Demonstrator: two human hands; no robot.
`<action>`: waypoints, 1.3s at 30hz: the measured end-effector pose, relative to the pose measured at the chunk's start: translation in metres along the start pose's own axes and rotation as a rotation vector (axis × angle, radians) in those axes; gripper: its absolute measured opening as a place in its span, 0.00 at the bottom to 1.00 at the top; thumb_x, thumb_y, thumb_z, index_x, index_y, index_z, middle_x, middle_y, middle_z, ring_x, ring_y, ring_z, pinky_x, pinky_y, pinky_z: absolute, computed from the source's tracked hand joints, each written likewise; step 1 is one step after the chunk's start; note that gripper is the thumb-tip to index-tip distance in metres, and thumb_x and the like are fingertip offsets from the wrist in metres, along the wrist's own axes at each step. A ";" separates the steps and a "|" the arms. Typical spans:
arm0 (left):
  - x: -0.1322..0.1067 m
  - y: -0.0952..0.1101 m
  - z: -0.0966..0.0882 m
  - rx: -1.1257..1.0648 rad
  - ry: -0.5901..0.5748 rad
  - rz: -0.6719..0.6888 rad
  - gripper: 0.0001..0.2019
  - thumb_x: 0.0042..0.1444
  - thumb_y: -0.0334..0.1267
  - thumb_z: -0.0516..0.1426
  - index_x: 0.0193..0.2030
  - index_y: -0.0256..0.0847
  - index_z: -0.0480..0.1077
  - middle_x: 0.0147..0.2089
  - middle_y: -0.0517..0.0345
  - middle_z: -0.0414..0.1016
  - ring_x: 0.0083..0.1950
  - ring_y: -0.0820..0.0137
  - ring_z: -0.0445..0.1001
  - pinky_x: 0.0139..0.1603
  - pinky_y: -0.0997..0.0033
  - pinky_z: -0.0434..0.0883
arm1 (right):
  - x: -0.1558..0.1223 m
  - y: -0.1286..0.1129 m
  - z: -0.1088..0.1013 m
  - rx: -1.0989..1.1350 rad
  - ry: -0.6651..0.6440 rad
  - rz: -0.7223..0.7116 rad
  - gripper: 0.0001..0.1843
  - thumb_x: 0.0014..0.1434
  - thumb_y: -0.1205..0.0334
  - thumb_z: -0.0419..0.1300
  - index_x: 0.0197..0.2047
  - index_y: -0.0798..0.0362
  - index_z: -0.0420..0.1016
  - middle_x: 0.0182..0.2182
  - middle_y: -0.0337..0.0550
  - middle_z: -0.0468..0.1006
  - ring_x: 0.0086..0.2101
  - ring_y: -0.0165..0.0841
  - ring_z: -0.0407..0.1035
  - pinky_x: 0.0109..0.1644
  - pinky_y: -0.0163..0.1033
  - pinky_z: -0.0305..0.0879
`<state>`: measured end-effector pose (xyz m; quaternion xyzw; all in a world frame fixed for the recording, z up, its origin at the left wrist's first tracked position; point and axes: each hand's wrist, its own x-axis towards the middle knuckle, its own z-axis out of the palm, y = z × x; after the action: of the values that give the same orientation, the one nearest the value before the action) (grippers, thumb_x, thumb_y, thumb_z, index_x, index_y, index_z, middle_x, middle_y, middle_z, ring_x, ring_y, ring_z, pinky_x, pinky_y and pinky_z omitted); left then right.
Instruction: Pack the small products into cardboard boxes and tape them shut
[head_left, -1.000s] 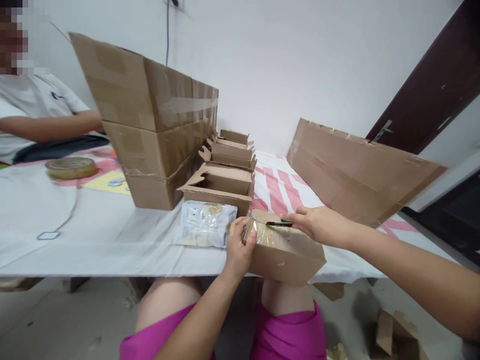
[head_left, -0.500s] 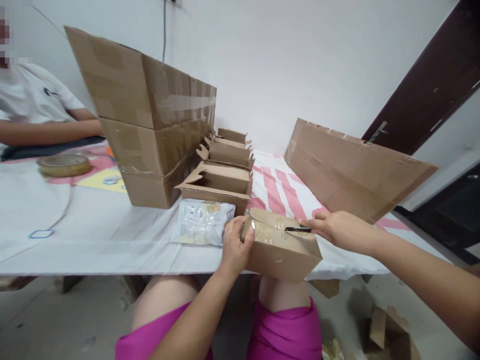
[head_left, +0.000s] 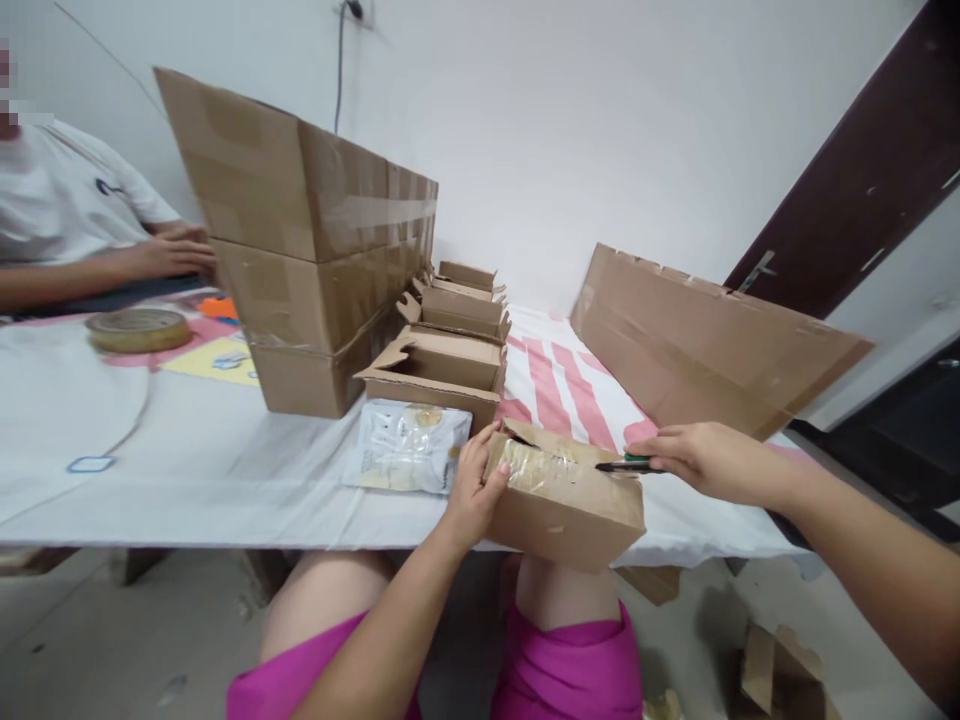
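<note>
My left hand (head_left: 472,490) grips the left end of a small taped cardboard box (head_left: 570,505) that rests at the table's front edge over my lap. My right hand (head_left: 709,462) pinches a thin black knife with a green handle (head_left: 624,465). Its blade lies at the right end of the box top. The tape seam along the top shows a slit, and the left flap lifts slightly. A white plastic packet (head_left: 409,446) lies flat on the cloth just left of the box.
A row of open small cartons (head_left: 450,350) runs away from me beside two stacked big boxes (head_left: 315,250). A flat cardboard sheet (head_left: 705,340) leans at right. Another person's arm (head_left: 112,265) and a tape roll (head_left: 139,328) are far left. Cardboard scraps (head_left: 780,670) lie on the floor.
My right hand has drawn the knife rightwards along the box top, from near the middle to its right end. The left hand kept its hold.
</note>
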<state>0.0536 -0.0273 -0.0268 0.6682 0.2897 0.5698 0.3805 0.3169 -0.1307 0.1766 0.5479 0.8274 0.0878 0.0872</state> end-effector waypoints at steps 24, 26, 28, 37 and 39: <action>0.002 -0.002 -0.001 0.124 0.007 0.001 0.24 0.60 0.51 0.48 0.56 0.39 0.68 0.60 0.45 0.67 0.62 0.55 0.62 0.63 0.50 0.57 | 0.049 -0.055 0.001 -0.169 -0.074 -0.039 0.19 0.68 0.59 0.45 0.58 0.47 0.68 0.32 0.44 0.75 0.29 0.31 0.71 0.29 0.34 0.52; 0.002 -0.001 -0.001 0.139 0.012 0.002 0.24 0.60 0.51 0.48 0.56 0.40 0.68 0.60 0.45 0.67 0.62 0.55 0.62 0.63 0.50 0.58 | 0.046 -0.054 -0.001 -0.170 -0.080 -0.042 0.19 0.68 0.59 0.45 0.57 0.47 0.69 0.31 0.44 0.75 0.28 0.31 0.71 0.29 0.34 0.52; 0.001 0.000 -0.001 0.154 0.016 0.001 0.24 0.59 0.52 0.48 0.56 0.40 0.69 0.59 0.46 0.68 0.61 0.55 0.63 0.62 0.50 0.58 | 0.042 -0.052 0.000 -0.178 -0.094 -0.056 0.18 0.68 0.58 0.45 0.55 0.47 0.71 0.30 0.44 0.75 0.28 0.31 0.71 0.29 0.34 0.53; 0.001 0.004 -0.001 0.150 -0.006 0.000 0.23 0.61 0.49 0.47 0.56 0.39 0.68 0.58 0.45 0.68 0.61 0.56 0.63 0.63 0.51 0.57 | -0.001 -0.006 0.010 -0.052 -0.032 0.048 0.19 0.68 0.55 0.45 0.57 0.42 0.70 0.38 0.44 0.78 0.33 0.33 0.73 0.34 0.35 0.62; 0.001 0.003 0.000 0.130 -0.003 -0.003 0.22 0.61 0.48 0.47 0.55 0.39 0.68 0.57 0.46 0.68 0.61 0.57 0.63 0.62 0.51 0.58 | -0.012 0.007 0.017 0.038 0.027 0.099 0.20 0.68 0.55 0.44 0.57 0.45 0.69 0.41 0.44 0.78 0.37 0.34 0.74 0.37 0.37 0.65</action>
<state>0.0538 -0.0280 -0.0234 0.6918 0.3266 0.5484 0.3376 0.3317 -0.1377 0.1628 0.5885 0.8018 0.0839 0.0613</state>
